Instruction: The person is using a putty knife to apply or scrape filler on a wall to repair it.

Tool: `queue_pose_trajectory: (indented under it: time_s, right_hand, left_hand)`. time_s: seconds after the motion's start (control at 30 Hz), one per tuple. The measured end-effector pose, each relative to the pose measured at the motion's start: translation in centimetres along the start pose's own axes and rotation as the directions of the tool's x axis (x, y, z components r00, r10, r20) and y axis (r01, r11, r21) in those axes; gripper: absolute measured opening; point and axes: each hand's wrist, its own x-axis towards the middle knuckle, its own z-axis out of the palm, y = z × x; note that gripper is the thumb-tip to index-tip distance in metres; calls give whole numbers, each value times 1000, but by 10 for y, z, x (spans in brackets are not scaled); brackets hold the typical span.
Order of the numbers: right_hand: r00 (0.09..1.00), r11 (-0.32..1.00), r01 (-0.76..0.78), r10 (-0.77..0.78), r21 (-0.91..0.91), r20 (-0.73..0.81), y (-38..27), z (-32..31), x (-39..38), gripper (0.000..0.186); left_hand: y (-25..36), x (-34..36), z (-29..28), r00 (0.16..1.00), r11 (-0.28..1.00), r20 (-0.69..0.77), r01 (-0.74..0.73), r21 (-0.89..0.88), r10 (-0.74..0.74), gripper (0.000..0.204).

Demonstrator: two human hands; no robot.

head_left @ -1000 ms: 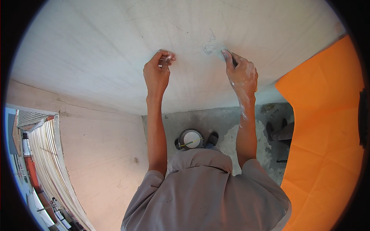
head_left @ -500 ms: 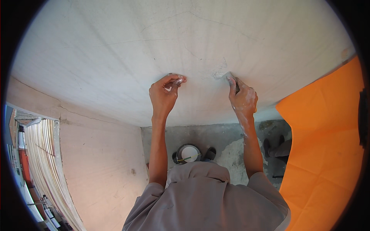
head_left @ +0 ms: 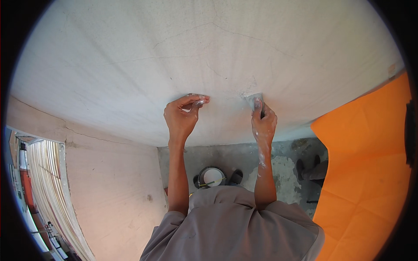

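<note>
A pale wall with thin cracks fills the view in front of me. My right hand grips a putty knife, its flat grey blade at the wall beside a small rough white patch. White smears mark that hand and its forearm. To the left, near the wall, my left hand is closed in a pinch, white paste on its fingertips. Whatever lies between thumb and fingers is too small to make out.
At my feet stands a dark bucket with white contents and a stick across it. An orange sheet hangs on the right, with another person's leg and shoes next to it. A side wall and an opening stand left.
My right hand has turned more upright and shifted slightly left and lower in view, exposing more of the blade. The left hand has dropped slightly in view, still pinched.
</note>
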Motion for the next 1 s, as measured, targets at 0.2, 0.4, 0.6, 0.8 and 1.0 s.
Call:
queue_pose_trajectory:
  time_s: [0.2,0.4,0.6,0.8,1.0]
  right_hand:
    - [993,977,109,-101,-184,55,-18,-33,7,42]
    - [998,918,39,-16,-396,61,-32,-40,-5,41]
    - [1000,985,-8,5,-170,-18,1,-14,0,45]
    - [996,969,-90,92,231,4,0,13,-8,60]
    - [999,981,50,-49,-186,11,-23,-41,-7,48]
  left_hand:
    - [-4,1,-4,1000,1000,12,29,-6,-29,16]
    - [-5,-7,-2,1000,1000,-15,-6,-28,6,16]
    - [-7,-4,2,1000,999,-6,-13,-31,13,17]
    - [-10,-5,9,994,995,-50,-95,-39,93,14]
    - [-19,-35,2,996,975,-21,-81,207,88,15]
